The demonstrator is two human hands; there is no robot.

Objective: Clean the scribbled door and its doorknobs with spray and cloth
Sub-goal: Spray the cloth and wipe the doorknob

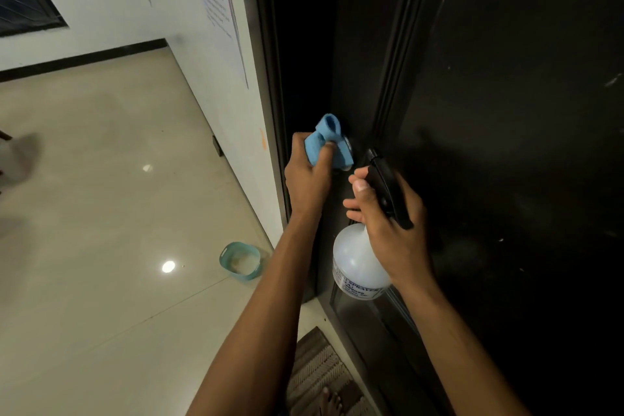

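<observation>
A black door [506, 111] fills the right half of the head view. My left hand [309, 179] grips a blue cloth [327, 142] and presses it around the silver doorknob [347, 150], which is mostly hidden under the cloth. Just right of the knob, my right hand [385, 223] holds a white spray bottle [358, 263] by its neck, fingers round the black trigger head [388, 189]. The nozzle points up toward the door. A few faint pale marks show on the door's right side.
A teal plastic basket [240, 260] sits on the glossy tiled floor beside the white wall [216, 78]. A paper sheet [216, 3] is stuck on that wall. A woven doormat [320, 378] lies at the door's foot, with a bare foot on it.
</observation>
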